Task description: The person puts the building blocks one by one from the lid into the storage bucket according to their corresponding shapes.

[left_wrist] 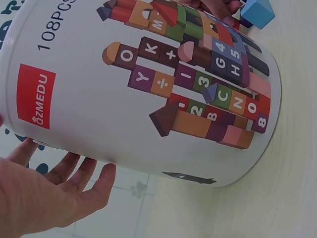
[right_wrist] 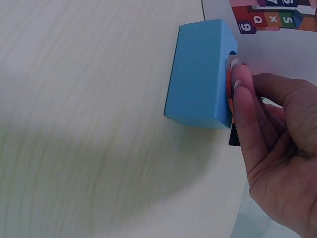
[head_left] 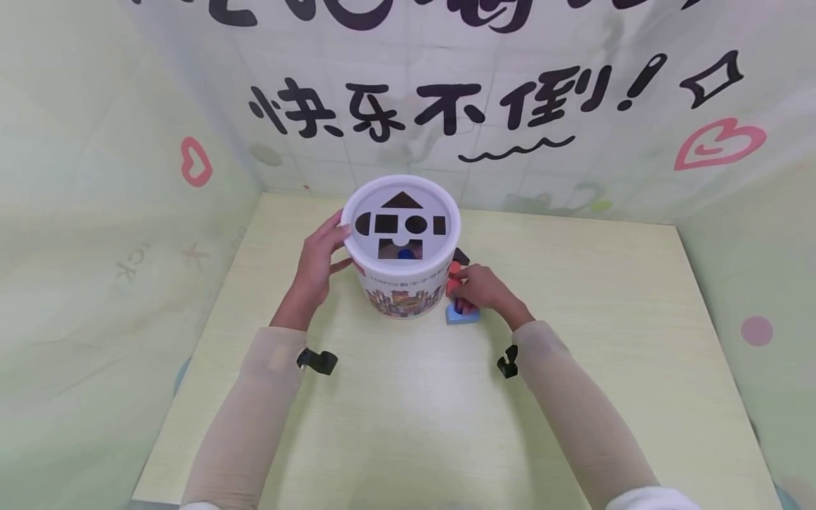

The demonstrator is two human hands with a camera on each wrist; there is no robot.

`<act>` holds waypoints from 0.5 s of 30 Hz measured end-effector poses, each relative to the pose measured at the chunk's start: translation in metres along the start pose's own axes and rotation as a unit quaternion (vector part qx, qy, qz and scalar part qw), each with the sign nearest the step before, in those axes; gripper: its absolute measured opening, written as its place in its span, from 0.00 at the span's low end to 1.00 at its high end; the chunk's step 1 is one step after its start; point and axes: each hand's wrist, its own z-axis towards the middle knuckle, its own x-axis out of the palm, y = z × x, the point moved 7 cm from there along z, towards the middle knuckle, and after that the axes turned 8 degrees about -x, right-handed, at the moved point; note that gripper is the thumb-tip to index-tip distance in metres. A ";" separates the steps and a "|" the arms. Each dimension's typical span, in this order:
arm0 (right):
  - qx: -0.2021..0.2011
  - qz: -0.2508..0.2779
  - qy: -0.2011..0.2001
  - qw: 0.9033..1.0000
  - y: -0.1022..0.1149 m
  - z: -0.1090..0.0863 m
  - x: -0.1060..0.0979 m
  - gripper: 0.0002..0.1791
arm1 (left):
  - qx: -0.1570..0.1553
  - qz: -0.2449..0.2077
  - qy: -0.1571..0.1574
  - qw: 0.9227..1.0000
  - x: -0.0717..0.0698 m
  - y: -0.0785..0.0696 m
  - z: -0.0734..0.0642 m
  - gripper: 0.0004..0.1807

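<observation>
A white lidded bucket [head_left: 401,283] printed with toy blocks stands upright on the table; its lid [head_left: 436,202] has several shaped cutouts. My left hand [head_left: 316,258] rests against the bucket's left side, spread fingers [left_wrist: 101,186] touching the wall and the lid's rim. To the bucket's right, my right hand [head_left: 487,287] pinches a red block [head_left: 452,285], mostly covered by the fingers [right_wrist: 247,116]. Right beside these fingertips lies a light blue block [right_wrist: 198,74] with a rounded notch. Something dark blue [head_left: 406,253] shows through the notched cutout in the lid.
A dark triangular block [head_left: 460,256] lies behind the right hand, close to the bucket. The pale wooden table [head_left: 408,411] extends around the bucket. Behind it hangs a printed backdrop [head_left: 408,156], with light panels on both sides.
</observation>
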 end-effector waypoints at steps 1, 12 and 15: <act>-0.003 0.009 -0.003 1.000 0.000 -0.001 -0.002 0.15 | 0.000 0.000 0.001 1.000 0.000 0.000 0.000 0.28; -0.011 0.044 -0.011 0.999 0.002 -0.013 -0.019 0.17 | 0.004 -0.003 -0.001 1.000 0.000 0.001 0.000 0.28; -0.010 0.057 -0.013 0.998 0.003 -0.017 -0.024 0.16 | 0.005 -0.002 -0.001 1.000 0.000 0.000 -0.001 0.28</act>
